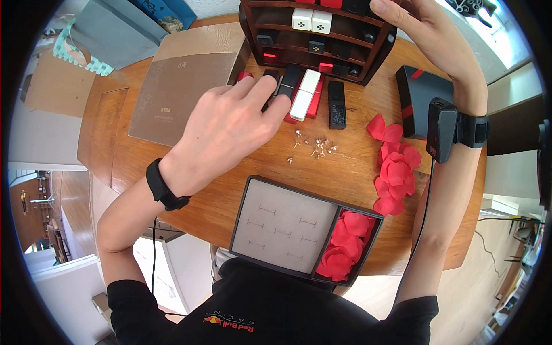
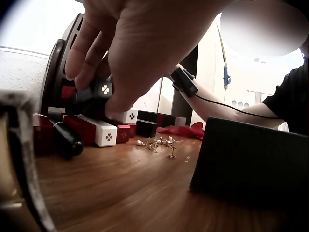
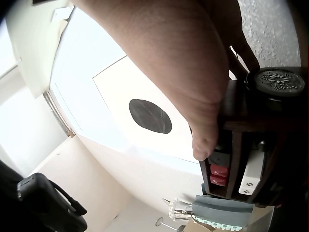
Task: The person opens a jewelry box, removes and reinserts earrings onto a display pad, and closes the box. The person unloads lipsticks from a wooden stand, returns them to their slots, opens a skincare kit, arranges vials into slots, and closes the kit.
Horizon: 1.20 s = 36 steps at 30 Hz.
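My left hand [image 1: 233,123] is over the lipsticks at the rack's foot, pinching a black tube [image 1: 289,79]. In the left wrist view, that tube's clover-marked end [image 2: 105,89] shows between thumb and fingers. A white tube [image 1: 306,95] lies on red ones just beside it, and a black embossed tube [image 1: 337,104] lies farther right. My right hand [image 1: 434,34] grips the upper right of the dark wooden rack [image 1: 376,57]. In the right wrist view, its thumb is on the rack's front edge and the other fingers are partly hidden behind.
Gold-coloured earrings [image 1: 319,147] lie scattered mid-table. Nearer my body stands an open box with a grey slotted insert [image 1: 273,224] and red petals [image 1: 347,244]. More petals [image 1: 395,172] and a black box [image 1: 422,95] are at right, a large brown box [image 1: 178,86] at left.
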Motion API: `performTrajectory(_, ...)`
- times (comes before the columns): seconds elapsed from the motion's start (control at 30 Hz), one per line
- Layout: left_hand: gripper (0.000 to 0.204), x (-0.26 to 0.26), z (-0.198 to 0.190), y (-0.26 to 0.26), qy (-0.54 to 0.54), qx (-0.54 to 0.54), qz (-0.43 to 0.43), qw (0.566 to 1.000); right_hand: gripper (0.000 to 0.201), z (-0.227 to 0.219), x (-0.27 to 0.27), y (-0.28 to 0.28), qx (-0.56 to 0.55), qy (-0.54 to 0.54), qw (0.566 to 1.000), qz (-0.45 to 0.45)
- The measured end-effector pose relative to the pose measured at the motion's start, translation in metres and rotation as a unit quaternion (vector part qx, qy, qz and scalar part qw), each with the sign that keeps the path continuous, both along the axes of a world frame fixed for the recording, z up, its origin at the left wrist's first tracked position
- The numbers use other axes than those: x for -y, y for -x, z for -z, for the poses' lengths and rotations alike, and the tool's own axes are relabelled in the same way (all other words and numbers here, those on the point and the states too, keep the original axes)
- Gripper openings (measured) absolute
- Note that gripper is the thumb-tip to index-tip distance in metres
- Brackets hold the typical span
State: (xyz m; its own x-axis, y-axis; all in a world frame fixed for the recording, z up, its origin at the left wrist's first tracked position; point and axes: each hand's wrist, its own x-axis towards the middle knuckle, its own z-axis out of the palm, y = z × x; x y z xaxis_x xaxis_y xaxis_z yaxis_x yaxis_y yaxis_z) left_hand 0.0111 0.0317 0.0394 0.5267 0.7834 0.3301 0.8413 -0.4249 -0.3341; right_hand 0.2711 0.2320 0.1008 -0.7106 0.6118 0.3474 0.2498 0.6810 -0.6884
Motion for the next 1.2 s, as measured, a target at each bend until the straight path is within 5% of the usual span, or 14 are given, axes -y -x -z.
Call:
performTrajectory(0.3,0.031,0.016,-0.015,0.015,0.121,0.111,0.012,0.986,0.073,0.001,-0.002,0.000,-0.004,0.000,1.000,-0.007)
performTrajectory(0.47,0.045,0.053,-0.020,0.040,0.136,0.172,-0.087,0.972,0.073,0.001,0.001,0.002,-0.036,-0.004,0.999,-0.027)
performTrajectory(0.53,0.051,0.066,-0.020,0.051,0.138,0.175,-0.127,0.967,0.072,0.019,-0.016,0.003,-0.106,0.014,0.993,-0.045)
performTrajectory(0.7,0.067,0.088,-0.006,0.065,0.160,0.176,-0.184,0.954,0.068,0.010,-0.007,0.003,-0.081,0.021,0.995,-0.054)
performTrajectory(0.77,0.075,0.090,0.008,0.070,0.145,0.106,-0.185,0.966,0.061,0.036,-0.040,-0.007,-0.095,-0.068,0.993,-0.031)
performTrajectory(1.0,0.040,0.083,0.023,0.070,0.106,0.025,-0.109,0.988,0.060,0.035,-0.035,-0.004,-0.100,-0.090,0.991,0.015)
performTrajectory(1.2,0.035,0.108,0.030,0.073,0.102,0.021,-0.145,0.984,0.064,0.028,-0.024,-0.012,-0.058,-0.159,0.981,0.096)
